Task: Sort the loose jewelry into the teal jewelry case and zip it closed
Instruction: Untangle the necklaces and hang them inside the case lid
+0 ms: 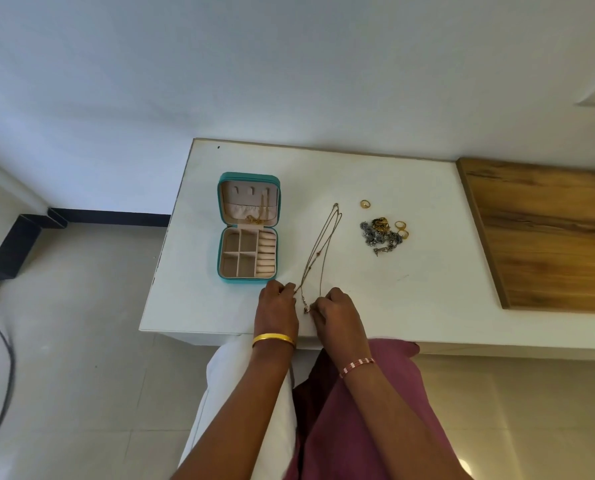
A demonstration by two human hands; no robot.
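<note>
Both hands are pinching the near end of a long thin necklace (318,252) on the white table (427,271); left hand (277,306) and right hand (334,311) are likely straightening it; the open teal case (248,228) is waiting just left; more jewelry (383,233) is lying farther right.

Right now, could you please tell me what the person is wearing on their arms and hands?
Both forearms are bare, with no sleeves in view. The left hand has a plain, smooth gold bangle at the wrist. The right hand has a narrow band of pink and white stripes at the wrist. No rings or gloves can be made out on either hand.
</note>
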